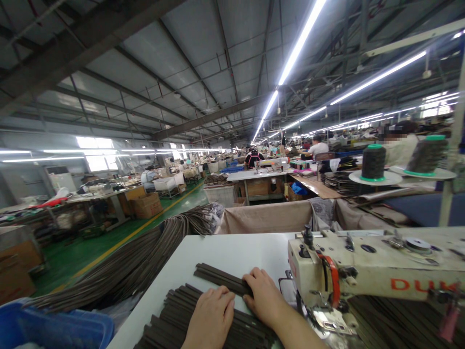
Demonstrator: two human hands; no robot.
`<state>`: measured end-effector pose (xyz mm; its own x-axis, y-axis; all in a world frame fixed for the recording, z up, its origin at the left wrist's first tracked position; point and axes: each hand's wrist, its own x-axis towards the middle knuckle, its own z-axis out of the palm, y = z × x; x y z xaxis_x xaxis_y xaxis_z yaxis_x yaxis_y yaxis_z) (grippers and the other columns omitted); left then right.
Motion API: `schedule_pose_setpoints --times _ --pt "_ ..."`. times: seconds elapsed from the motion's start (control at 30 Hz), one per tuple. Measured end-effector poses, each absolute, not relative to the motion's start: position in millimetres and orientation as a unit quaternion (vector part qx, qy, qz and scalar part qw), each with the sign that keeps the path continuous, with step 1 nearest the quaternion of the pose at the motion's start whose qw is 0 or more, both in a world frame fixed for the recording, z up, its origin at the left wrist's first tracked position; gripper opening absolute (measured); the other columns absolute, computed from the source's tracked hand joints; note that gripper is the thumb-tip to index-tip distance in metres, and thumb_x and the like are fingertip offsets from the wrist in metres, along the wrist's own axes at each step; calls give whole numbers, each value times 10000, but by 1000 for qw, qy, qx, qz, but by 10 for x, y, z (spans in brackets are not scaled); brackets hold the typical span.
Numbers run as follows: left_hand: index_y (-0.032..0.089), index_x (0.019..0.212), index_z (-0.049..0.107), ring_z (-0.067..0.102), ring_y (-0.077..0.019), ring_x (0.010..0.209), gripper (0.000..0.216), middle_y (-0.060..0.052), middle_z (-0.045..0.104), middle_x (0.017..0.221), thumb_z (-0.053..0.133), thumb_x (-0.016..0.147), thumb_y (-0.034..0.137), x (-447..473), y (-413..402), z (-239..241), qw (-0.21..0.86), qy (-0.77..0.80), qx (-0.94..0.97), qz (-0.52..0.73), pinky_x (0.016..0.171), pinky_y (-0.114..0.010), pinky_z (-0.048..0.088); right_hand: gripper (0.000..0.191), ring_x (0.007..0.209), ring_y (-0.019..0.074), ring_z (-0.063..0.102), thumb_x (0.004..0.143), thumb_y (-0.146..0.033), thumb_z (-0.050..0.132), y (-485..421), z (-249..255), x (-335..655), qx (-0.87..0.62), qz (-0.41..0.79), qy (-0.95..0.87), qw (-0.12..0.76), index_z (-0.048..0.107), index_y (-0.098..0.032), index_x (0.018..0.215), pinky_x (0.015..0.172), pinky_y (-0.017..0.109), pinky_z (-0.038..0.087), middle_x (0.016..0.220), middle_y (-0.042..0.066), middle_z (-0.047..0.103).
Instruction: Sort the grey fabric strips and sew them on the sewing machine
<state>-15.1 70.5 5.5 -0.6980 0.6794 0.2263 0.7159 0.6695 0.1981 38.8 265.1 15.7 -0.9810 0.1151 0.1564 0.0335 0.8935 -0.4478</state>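
Observation:
My left hand is bent over a pile of dark brown fabric strips on the white table, its fingers close together and curled onto the strips. To its right, my right hand has its fingers round the near end of a smaller bundle of strips, which points away to the left. The thumb is on the near side of that bundle. Close by on the right stands a sewing machine; its presser foot is just past my right forearm.
Long dark strips hang in a thick heap beyond the table's left edge, above a blue bin. A beige cloth-lined container adjoins the far edge. Thread cones stand at right. Several people work farther off.

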Motion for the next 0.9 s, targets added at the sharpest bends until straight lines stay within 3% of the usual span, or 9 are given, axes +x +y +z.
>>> schedule_pose_setpoints --times 0.9 --pt "306 1277 724 629 -269 1209 396 -39 681 1340 390 1074 240 -197 705 11 55 -913 -387 -117 1110 -488 444 355 1215 316 564 865 -236 642 2660 118 362 -41 220 -971 83 704 -208 1213 1072 406 432 1295 137 626"
